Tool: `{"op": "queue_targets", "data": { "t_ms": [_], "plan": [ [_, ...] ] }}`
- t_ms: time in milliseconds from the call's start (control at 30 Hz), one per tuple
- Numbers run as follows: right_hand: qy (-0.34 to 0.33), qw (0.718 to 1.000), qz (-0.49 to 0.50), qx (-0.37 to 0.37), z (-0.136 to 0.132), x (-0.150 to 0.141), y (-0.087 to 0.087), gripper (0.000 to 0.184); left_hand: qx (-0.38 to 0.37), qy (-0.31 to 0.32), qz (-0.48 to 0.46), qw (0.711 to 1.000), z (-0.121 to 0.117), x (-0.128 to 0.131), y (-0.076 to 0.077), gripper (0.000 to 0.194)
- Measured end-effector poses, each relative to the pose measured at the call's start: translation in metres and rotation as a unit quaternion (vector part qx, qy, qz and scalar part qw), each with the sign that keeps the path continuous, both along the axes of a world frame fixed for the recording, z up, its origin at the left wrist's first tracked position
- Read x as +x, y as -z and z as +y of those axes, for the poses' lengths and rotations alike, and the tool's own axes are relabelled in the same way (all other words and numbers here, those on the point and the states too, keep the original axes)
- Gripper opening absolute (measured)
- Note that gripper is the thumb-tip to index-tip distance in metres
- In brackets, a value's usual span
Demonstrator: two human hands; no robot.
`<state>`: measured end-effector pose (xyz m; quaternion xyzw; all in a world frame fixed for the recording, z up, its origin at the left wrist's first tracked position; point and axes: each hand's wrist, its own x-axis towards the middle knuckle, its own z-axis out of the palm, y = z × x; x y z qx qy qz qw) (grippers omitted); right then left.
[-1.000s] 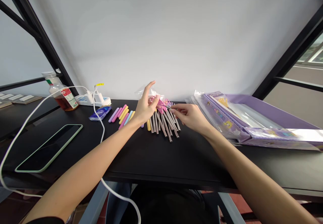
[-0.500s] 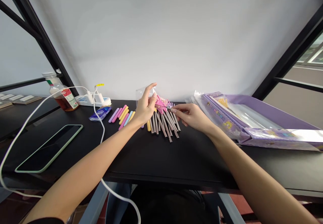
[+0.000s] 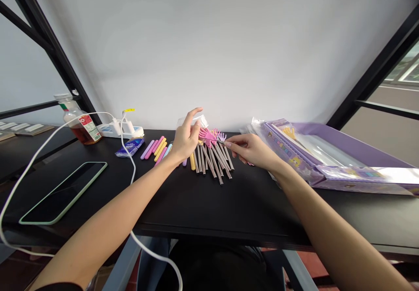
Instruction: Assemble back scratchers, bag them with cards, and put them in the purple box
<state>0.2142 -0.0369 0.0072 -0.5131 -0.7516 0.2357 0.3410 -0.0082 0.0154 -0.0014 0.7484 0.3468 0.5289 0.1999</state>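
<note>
My right hand [image 3: 250, 150] pinches the thin metal rod of a back scratcher, whose pink hand-shaped head [image 3: 207, 136] points left toward my other hand. My left hand [image 3: 186, 140] has its index finger raised and the thumb up, with a clear plastic bag [image 3: 202, 120] at its fingers; its lower fingers are mostly hidden. Beneath both hands lies a fanned pile of metal back scratcher rods [image 3: 214, 162], several with coloured hand-shaped heads at the far end. Coloured handle-like sticks [image 3: 157, 148] in purple, pink, yellow and blue lie left of my left hand.
A purple box [image 3: 330, 142] with plastic wrapping stands at the right. To the left are a phone [image 3: 63, 193], a blue packet [image 3: 130, 147], a power strip [image 3: 134, 132] with white cables, and a bottle [image 3: 80, 120] of brown liquid. The wall rises close behind.
The clear bag has tipped from upright to lying flatter behind my left hand. The pink scratcher head has turned slightly to show its fingers, and my right hand has shifted a little right.
</note>
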Motion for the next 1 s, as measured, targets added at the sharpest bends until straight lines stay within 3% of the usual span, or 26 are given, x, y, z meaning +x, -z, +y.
{"op": "queue_targets", "data": {
  "t_ms": [200, 433, 600, 700, 867, 1000],
  "plan": [
    [0.028, 0.999, 0.034, 0.01, 0.0, -0.001, 0.0, 0.04, -0.004, 0.033, 0.009, 0.999, 0.0, 0.001, 0.0, 0.043],
    [-0.05, 0.998, 0.019, -0.027, -0.004, -0.004, -0.002, 0.043, -0.013, 0.037, 0.0, 0.999, -0.003, 0.0, -0.002, 0.043],
    [0.016, 0.998, -0.049, 0.042, -0.001, 0.002, -0.004, 0.036, -0.027, 0.026, 0.019, 0.999, 0.001, -0.002, -0.003, 0.04],
    [0.032, 0.996, -0.072, 0.046, 0.0, 0.006, -0.005, 0.038, -0.01, 0.021, 0.031, 0.999, 0.004, -0.004, -0.002, 0.035],
    [0.02, 0.999, -0.041, 0.012, 0.0, 0.004, -0.003, 0.042, 0.005, 0.04, 0.067, 0.997, 0.003, -0.002, 0.002, 0.04],
    [0.006, 1.0, 0.009, 0.0, -0.001, -0.003, 0.0, 0.043, -0.017, 0.061, 0.026, 0.998, -0.002, 0.001, 0.004, 0.041]
  ]
}}
